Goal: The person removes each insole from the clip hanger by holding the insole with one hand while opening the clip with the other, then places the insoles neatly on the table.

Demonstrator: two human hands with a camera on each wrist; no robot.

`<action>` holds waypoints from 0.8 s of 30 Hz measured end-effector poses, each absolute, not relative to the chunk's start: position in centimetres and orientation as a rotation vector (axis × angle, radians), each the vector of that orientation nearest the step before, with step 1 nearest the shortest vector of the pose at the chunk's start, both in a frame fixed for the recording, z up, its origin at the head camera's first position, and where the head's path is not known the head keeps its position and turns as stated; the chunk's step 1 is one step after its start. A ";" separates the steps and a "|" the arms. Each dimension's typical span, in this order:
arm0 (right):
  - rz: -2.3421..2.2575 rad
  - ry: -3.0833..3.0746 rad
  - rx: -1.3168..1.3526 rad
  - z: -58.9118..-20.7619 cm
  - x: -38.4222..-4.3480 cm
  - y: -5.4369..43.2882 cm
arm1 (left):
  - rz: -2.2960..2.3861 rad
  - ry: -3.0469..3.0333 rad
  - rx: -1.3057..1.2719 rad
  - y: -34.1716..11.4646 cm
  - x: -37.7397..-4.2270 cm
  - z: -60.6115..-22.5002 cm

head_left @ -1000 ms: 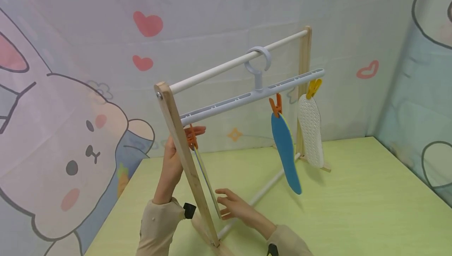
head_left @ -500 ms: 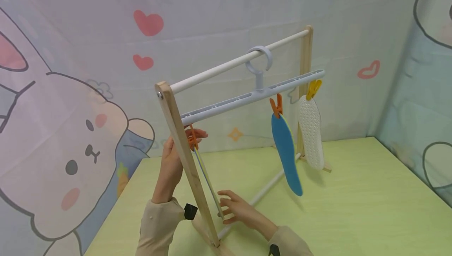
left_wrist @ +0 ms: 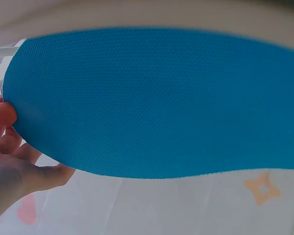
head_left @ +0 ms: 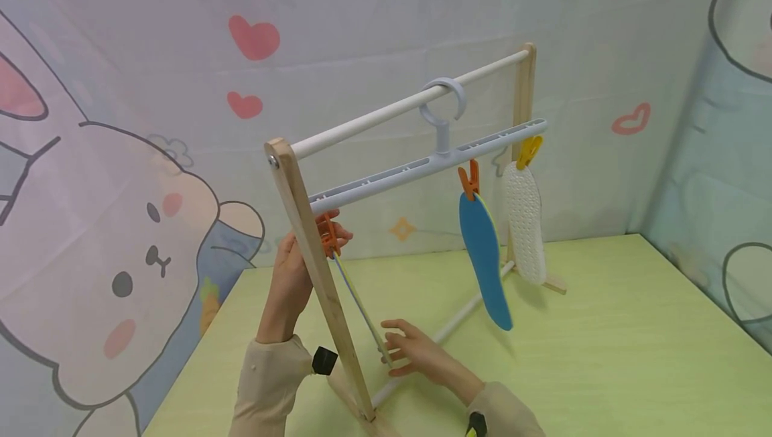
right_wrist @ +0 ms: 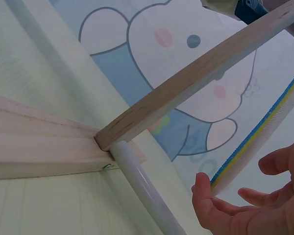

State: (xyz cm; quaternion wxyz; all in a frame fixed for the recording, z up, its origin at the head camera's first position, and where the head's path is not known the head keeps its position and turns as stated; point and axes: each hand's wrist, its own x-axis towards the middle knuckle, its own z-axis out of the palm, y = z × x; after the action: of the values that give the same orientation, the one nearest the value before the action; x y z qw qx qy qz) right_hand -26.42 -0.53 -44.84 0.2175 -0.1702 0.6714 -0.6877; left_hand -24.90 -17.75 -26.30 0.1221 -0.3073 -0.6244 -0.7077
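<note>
My left hand point(head_left: 293, 266) is up behind the rack's near wooden post, its fingers around an orange clothespin point(head_left: 328, 239) under the hanger's left end. From this clip a thin insole point(head_left: 362, 307) hangs edge-on and slanted, blue on one face in the left wrist view. There, my left fingertips point(left_wrist: 4, 113) lie at the insole's rounded end, thumb by its edge. My right hand point(head_left: 416, 354) is at the insole's lower end with loosely bent fingers; one fingertip point(right_wrist: 202, 182) meets the tip, and the thumb stands apart from it.
A grey hanger point(head_left: 386, 181) hooks over the white rail point(head_left: 368, 122) of a wooden rack point(head_left: 326, 289). Another orange clothespin point(head_left: 469, 181) holds a blue insole point(head_left: 482, 256); a yellow clothespin point(head_left: 530, 151) holds a white textured insole point(head_left: 523, 222). The table point(head_left: 603, 330) is pale green.
The insole's lower end has swung to the right along with my right hand. My left fingers have curled closer around the clothespin. The other two insoles sway slightly.
</note>
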 end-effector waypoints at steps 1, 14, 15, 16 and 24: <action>-1.904 1.861 -0.473 -44.9 -26.5 -0.4 | -2.069 -1.818 -0.901 -17.8 -25.0 -26.3; -1.913 1.846 -0.470 -45.0 -27.3 0.4 | -2.074 -1.826 -0.852 -17.6 -25.7 -26.5; -1.912 1.846 -0.467 -45.1 -27.4 0.4 | -2.076 -1.830 -0.842 -17.6 -25.7 -26.6; -1.911 1.847 -0.463 -45.1 -27.4 0.4 | -2.077 -1.833 -0.833 -17.6 -25.8 -26.6; -1.919 1.822 -0.438 -45.3 -27.7 0.8 | -2.125 -1.796 -0.865 -17.6 -26.1 -26.8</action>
State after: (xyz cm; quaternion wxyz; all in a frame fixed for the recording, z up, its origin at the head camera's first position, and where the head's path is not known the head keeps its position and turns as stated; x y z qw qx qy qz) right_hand -27.66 0.76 -45.26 0.2276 -0.1591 0.6615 -0.6967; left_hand -26.12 -17.65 -26.78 0.1135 -0.2951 -0.6125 -0.7245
